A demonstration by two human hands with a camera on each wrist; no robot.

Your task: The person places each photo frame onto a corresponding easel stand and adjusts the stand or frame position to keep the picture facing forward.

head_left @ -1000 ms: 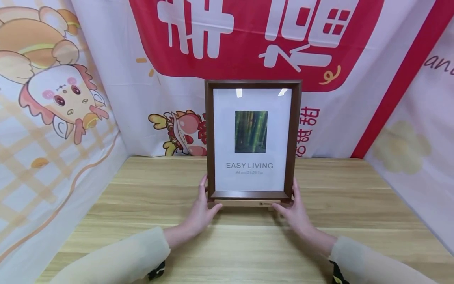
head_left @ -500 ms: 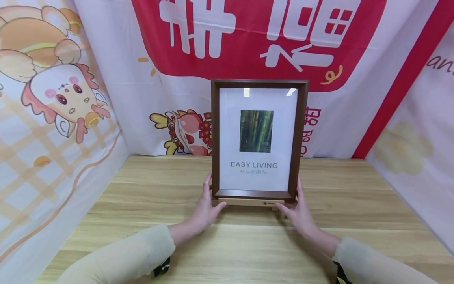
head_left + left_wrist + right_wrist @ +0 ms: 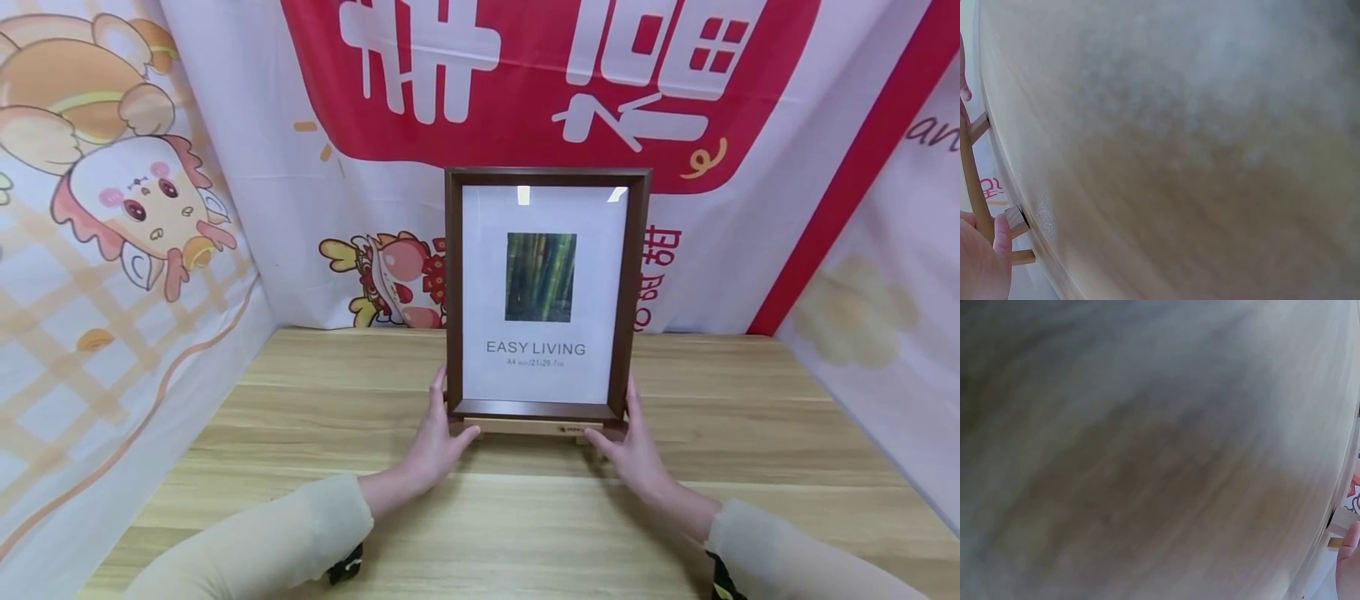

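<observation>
A brown picture frame stands upright in the head view, tilted back a little, with a bamboo picture and "EASY LIVING" on its sheet. Below it runs the light wooden ledge of an easel, whose back is hidden by the frame. My left hand grips the ledge's left end, thumb in front and fingers up beside the frame. At the other end my right hand holds on the same way. Wooden legs of the easel show at the edge of the left wrist view; in the right wrist view a thumb lies by a wooden piece.
The wood-grain tabletop spreads around the easel. Behind it hangs a white and red printed cloth. Printed cloths also close off the left and right sides.
Over the first half second both hands shifted the easel and frame slightly to the right. Since then they have stayed almost still, and the grip looks the same.
</observation>
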